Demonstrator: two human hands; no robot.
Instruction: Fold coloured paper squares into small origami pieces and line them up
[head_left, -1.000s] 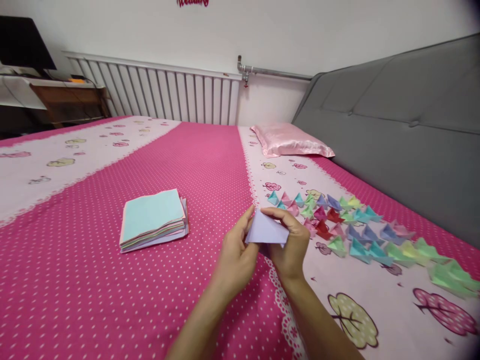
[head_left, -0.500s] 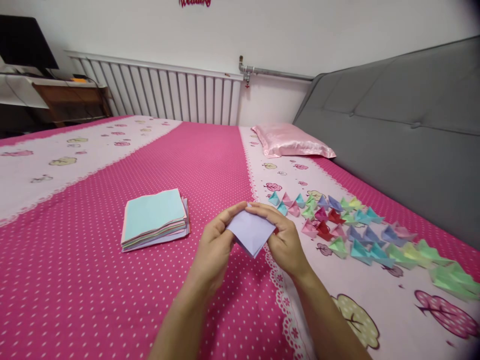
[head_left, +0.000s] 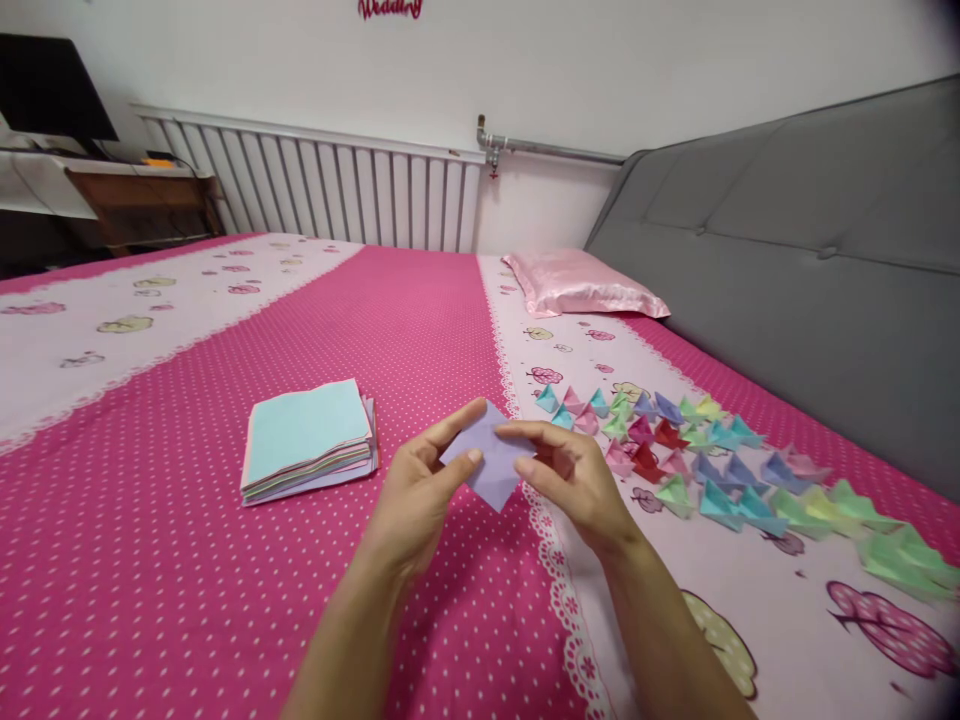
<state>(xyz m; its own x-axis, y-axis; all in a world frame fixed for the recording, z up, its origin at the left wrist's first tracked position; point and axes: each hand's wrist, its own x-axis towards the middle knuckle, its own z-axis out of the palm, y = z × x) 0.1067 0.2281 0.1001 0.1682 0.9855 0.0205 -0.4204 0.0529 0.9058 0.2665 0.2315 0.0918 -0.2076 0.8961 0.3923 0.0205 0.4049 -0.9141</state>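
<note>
A lilac sheet of origami paper (head_left: 496, 478), folded into a small diamond, is held above the bed between both hands. My left hand (head_left: 420, 490) pinches its left corner, thumb on the near face and fingers behind. My right hand (head_left: 574, 475) grips the right side, with the index finger lying over the front and the thumb at the lower right edge. To the left lies a stack of coloured paper squares (head_left: 307, 435) with a light blue sheet on top. On the right, several folded paper boats (head_left: 739, 470) in many colours sit in rows.
The bed is covered by a pink dotted bedspread (head_left: 187, 560) with pale tree-print bands. A pink satin pillow (head_left: 581, 282) rests by the grey padded headboard (head_left: 810, 200). A white radiator (head_left: 322, 185) runs along the wall, and a monitor (head_left: 52, 90) stands at far left.
The folded paper has tilted and turned a flat diamond face towards me. My left thumb has come onto its front, and my right fingers have shifted onto its face.
</note>
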